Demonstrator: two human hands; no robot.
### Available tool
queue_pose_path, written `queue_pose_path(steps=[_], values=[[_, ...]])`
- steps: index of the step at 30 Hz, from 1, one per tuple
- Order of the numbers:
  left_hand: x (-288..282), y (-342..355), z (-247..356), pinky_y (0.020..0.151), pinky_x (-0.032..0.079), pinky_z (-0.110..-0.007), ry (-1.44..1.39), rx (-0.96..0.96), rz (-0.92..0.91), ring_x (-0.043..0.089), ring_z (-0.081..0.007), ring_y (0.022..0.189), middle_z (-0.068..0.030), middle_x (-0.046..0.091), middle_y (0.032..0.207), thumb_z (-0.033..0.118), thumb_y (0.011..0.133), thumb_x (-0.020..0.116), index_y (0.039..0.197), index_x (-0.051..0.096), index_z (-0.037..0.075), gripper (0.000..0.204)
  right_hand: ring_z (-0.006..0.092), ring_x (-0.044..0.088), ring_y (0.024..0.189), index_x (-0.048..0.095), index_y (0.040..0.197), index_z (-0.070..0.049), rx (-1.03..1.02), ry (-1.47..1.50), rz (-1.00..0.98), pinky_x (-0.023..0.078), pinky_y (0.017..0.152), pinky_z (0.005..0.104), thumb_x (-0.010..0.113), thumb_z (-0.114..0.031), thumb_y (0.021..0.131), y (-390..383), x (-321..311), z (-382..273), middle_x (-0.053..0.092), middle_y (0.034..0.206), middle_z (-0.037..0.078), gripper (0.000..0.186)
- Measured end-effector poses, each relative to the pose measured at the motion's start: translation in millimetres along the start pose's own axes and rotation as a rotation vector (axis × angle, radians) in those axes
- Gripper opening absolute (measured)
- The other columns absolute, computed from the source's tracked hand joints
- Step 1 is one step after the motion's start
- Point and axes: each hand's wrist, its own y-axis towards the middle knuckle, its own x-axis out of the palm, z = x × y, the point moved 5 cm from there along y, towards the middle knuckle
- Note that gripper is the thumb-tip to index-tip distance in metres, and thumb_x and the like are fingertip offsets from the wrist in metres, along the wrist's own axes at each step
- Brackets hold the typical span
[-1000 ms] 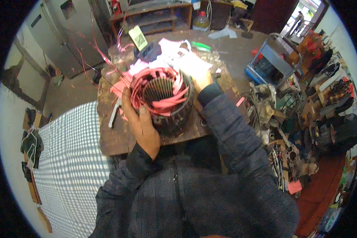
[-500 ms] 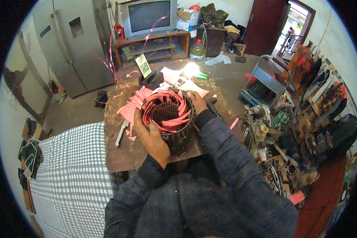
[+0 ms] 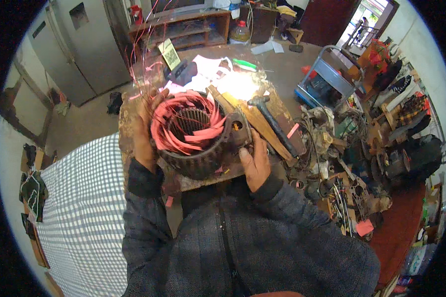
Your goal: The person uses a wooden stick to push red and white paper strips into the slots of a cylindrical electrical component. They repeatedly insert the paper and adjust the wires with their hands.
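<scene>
A motor stator (image 3: 195, 162) stands on the worn wooden table, its dark ribbed housing tilted slightly. Red-brown copper windings and pink insulating paper strips (image 3: 207, 133) ring its slotted bore. My left hand (image 3: 144, 133) is closed against the stator's left side, fingers reaching toward the far rim beside loose winding wires. On the right, a flat lug with a round hole (image 3: 236, 126) juts from the housing. My right hand (image 3: 255, 161) is closed on that lug's edge, thumb on the near side. Some fingertips of both hands are hidden.
Right of the stator lie a hammer (image 3: 272, 119) and a wooden bar (image 3: 257, 123). Behind it are a phone on a stand (image 3: 170, 53), a green-handled tool (image 3: 245, 65) and a bright light. Motor parts and wires (image 3: 322, 143) pile up at right, near a blue hand truck (image 3: 332, 74).
The stator has turned and shifted left in view, bringing its lug to the right side. My right hand has moved from the far rim down to the lug. The hammer and bar are now uncovered.
</scene>
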Motion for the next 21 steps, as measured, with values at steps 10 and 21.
queue_pose_path(steps=[10,21], values=[[-37.1,-3.8,-23.1,0.117,0.040,-0.038,-0.071,-0.051,0.265,0.054,-0.0277,0.135,-0.0222,0.055,0.147,0.042,0.115,0.023,0.148,0.044,-0.006,0.062,0.0305,0.057,0.130,0.053,0.141,0.004,0.086,0.436,0.000,0.041,0.113,0.0392,0.044,-0.035,0.111,66.9,-1.2,49.6,0.060,0.140,0.020,0.050],[-4.3,-54.9,-11.8,0.112,0.043,-0.038,0.451,0.106,0.306,0.059,-0.0268,0.128,-0.0189,0.061,0.140,0.045,0.113,0.025,0.142,0.051,-0.006,0.064,0.0298,0.069,0.107,0.067,0.117,0.003,-0.458,-0.138,-0.063,0.052,0.095,0.0355,0.044,-0.020,0.105,104.3,25.5,16.8,0.071,0.116,0.017,0.035]])
